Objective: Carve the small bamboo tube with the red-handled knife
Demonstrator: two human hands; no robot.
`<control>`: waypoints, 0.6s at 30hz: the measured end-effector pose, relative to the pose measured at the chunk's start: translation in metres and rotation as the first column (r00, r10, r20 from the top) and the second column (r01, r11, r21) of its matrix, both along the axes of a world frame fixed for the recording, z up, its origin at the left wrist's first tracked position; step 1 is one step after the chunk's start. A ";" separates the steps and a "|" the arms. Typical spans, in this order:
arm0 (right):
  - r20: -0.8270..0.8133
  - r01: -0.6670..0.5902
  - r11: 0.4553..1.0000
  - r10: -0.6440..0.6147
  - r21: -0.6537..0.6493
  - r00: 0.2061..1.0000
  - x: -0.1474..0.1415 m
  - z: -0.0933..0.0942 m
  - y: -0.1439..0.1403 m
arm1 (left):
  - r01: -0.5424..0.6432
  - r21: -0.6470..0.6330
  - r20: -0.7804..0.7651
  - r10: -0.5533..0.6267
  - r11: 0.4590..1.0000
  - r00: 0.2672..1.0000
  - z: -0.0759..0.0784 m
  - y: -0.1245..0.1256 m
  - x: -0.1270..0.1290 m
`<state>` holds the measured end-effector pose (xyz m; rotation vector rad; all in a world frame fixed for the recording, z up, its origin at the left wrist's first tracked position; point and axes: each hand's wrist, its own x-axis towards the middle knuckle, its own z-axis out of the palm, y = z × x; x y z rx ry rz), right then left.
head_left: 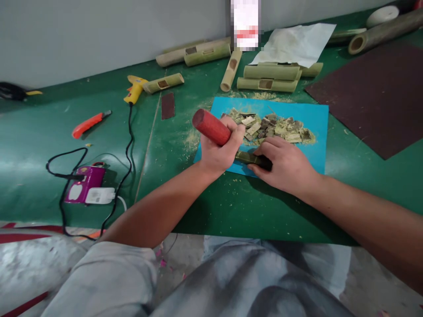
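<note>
The left hand is clenched around a thick red wooden cylindrical handle, which sticks up and away to the left of the fist; the working end is hidden inside the grip. Just to the right of it, the right hand presses flat on a short dark green bamboo piece and grasps it from above, its fingertips pinning it against the near edge of a bright blue cutting mat. The bamboo piece lies between the two hands, one end touching the left fist, the other under the right fingers.

Just beyond both hands, on the mat, sits a heap of small tan and brown bamboo chips, with pale sawdust strewn around it over the green desk. Farther beyond lie several cut pale green bamboo tubes with rectangular windows, a crumpled white sheet and, off to the right, a large dark brown sheet of sandpaper.

Well to the left of the left hand lie a yellow hot-glue gun with a black cord, an orange utility knife, a small dark strip of sandpaper and a purple and white device with cables. A white and red label on the back wall is blurred; no writing can be read anywhere.
</note>
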<state>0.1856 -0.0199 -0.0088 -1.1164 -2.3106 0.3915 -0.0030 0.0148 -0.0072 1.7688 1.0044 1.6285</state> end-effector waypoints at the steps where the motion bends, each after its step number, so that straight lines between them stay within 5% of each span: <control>1: 0.008 0.000 1.000 0.000 0.016 1.000 0.000 0.000 0.000 | -0.005 0.001 0.009 0.005 1.000 1.000 0.000 0.000 0.000; 18: 0.089 -0.018 0.995 0.010 0.093 0.996 0.000 0.000 -0.004 | 0.044 0.076 -0.049 -0.040 0.996 0.998 0.000 -0.002 -0.001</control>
